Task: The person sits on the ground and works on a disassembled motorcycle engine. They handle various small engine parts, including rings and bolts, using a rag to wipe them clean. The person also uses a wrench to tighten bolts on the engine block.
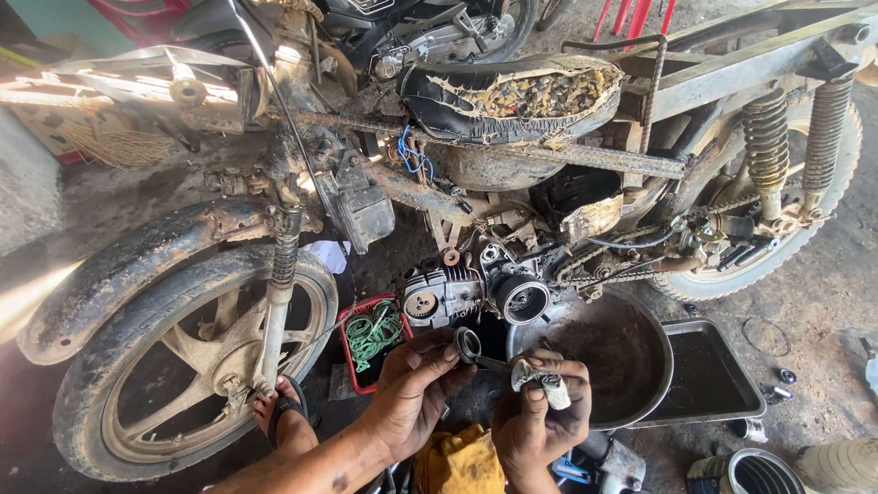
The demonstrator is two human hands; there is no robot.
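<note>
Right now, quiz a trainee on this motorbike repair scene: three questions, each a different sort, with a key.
1. True or false: the left hand pinches a small metal ring.
2. What lies in the red tray? A) green cord B) bolts C) rags
3. Fill in: the round basin sits below the ____.

Key: 1 true; 2 A; 3 engine. The right hand holds a small grey part.

Oil-stained concrete floor (sunlit at left) beneath a stripped, muddy motorcycle.
</note>
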